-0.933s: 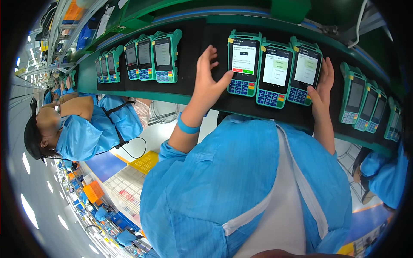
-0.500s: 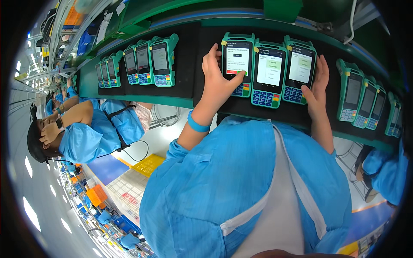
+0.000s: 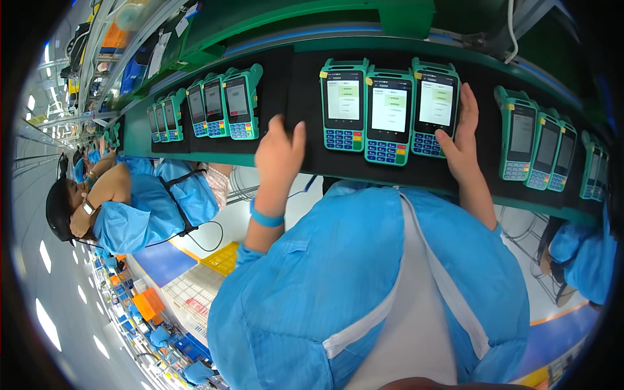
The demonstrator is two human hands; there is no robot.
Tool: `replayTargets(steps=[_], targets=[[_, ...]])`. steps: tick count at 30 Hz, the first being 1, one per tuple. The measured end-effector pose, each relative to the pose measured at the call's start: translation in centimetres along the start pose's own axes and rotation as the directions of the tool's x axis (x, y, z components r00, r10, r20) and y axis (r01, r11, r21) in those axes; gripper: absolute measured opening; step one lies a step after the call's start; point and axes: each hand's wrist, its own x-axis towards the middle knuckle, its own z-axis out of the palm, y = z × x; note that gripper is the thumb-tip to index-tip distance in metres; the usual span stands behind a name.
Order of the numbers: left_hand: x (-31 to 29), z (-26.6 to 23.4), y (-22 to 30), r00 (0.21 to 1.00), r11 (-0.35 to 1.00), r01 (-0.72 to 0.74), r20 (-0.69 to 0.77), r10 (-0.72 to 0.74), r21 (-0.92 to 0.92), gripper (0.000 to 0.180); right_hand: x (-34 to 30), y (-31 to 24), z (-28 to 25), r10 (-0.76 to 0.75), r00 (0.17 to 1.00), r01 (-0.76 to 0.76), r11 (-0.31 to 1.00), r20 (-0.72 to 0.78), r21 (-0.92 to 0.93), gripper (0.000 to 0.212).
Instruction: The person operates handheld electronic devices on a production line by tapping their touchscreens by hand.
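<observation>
Three green-cased card payment terminals lie side by side in front of me: the left terminal (image 3: 343,104), the middle terminal (image 3: 388,117) and the right terminal (image 3: 434,107). All have lit white screens with pale green bands and blue keypads with coloured keys. My left hand (image 3: 279,156) is in the air left of this group, empty, thumb and a finger apart, the other fingers partly hidden. My right hand (image 3: 463,140) is open beside the right terminal, its fingers stretched along that terminal's right side. Its thumb lies over the front near the keypad's upper right corner.
A black mat (image 3: 296,84) covers the green bench. More terminals stand in groups to the left (image 3: 240,107) and right (image 3: 520,143), their screens dimmer. A green shelf edge (image 3: 312,29) runs behind. A seated co-worker in blue (image 3: 140,201) is at the left; a yellow basket (image 3: 222,259) sits below.
My left hand has left the left terminal and moved left. That terminal's screen has changed from a page with red and green buttons to a list. My right hand stays at the right terminal.
</observation>
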Motion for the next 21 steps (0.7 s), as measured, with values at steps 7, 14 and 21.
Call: replayTargets(steps=[7, 14, 21], targets=[[-3.5, -1.5, -2.3, 0.986, 0.984, 0.159, 0.048, -0.162, 0.076, 0.05, -0.2, -0.3, 0.0, 0.025, 1.0, -0.024, 1.0, 0.014, -0.019, 0.083], [-3.7, -1.3, -1.6, 0.977, 0.985, 0.168, 0.138, -0.16, -0.049, 0.048, -0.5, -0.2, -0.1, 0.012, 1.0, -0.012, 0.999, -0.001, -0.039, 0.083], [0.9, -1.8, -5.5, 0.986, 0.907, 0.112, 0.162, -0.049, -0.406, 0.043, -0.5, 0.6, -0.2, -0.06, 0.997, 0.055, 0.993, -0.041, -0.103, 0.087]])
